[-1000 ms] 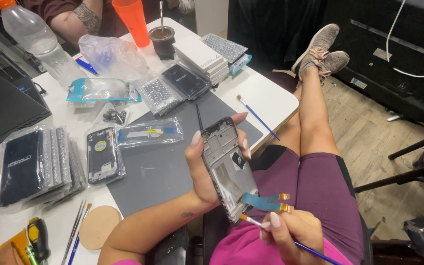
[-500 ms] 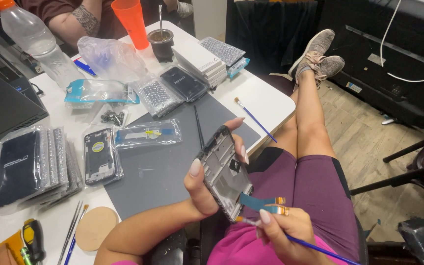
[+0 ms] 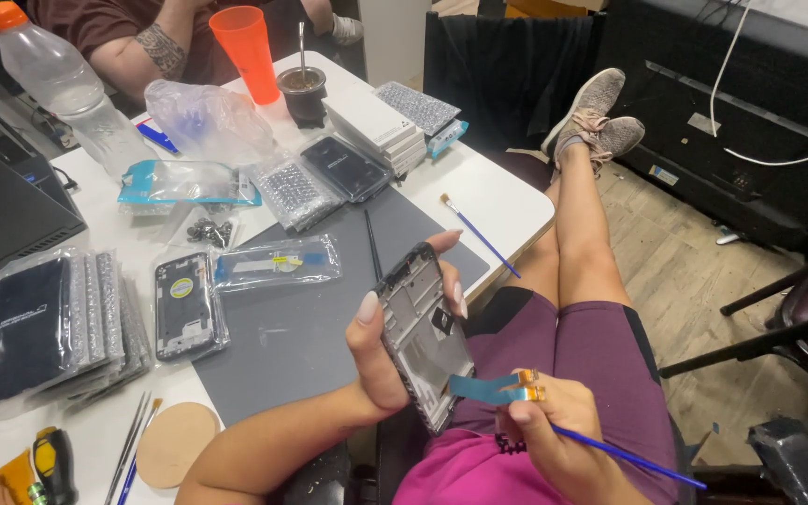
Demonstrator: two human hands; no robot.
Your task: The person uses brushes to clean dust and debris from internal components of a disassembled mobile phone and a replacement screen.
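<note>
Item: grey metal phone mid-frame (image 3: 420, 334), over my lap at 6 o'clock from the grey table (image 3: 282, 327) mat. My left hand (image 3: 376, 360) fingers wrap its edges. My right hand (image 3: 554, 440) fingers pinch a blue flex ribbon cable (image 3: 493, 388) and thin blue-handled brush (image 3: 624, 455). Risk, I judge: a tug tears the ribbon; a loosened grip drops the frame.

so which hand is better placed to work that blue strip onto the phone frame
Right, probably. The right hand already pinches the blue strip at the lower end of the phone frame, while the left hand is wrapped around the frame, holding it.
</note>
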